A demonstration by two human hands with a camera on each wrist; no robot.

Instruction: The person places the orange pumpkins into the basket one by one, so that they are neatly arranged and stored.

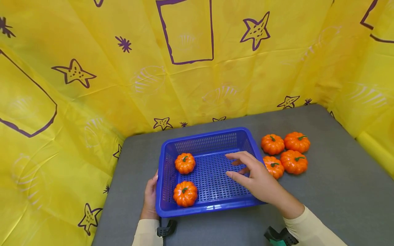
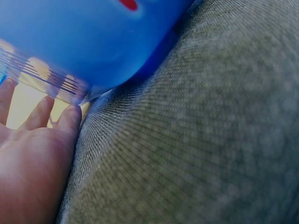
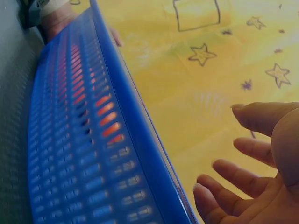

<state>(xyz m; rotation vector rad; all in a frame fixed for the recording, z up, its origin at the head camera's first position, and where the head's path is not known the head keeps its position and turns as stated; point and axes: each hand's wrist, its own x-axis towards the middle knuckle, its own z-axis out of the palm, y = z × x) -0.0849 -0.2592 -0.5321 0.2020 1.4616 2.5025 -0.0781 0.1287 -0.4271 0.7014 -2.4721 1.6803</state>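
Observation:
A blue plastic basket (image 1: 212, 205) with perforated walls and floor stands on the grey table. Inside it, along the left side, sit two small orange pumpkins: one pumpkin (image 1: 185, 163) farther back and another pumpkin (image 1: 185, 194) nearer the front. My left hand (image 1: 150, 198) rests against the basket's outer left wall, its extended fingers (image 2: 41, 112) touching the wall in the left wrist view. Over the right part of the basket hovers my right hand (image 1: 257, 179), fingers spread and slightly bent, thumb apart, holding nothing. In the right wrist view its fingers (image 3: 238, 177) show above the rim.
Several more orange pumpkins (image 1: 293, 162) cluster on the table just right of the basket, one partly hidden by the right hand. A yellow patterned cloth (image 1: 197, 85) hangs behind and beside the grey table (image 1: 335, 177).

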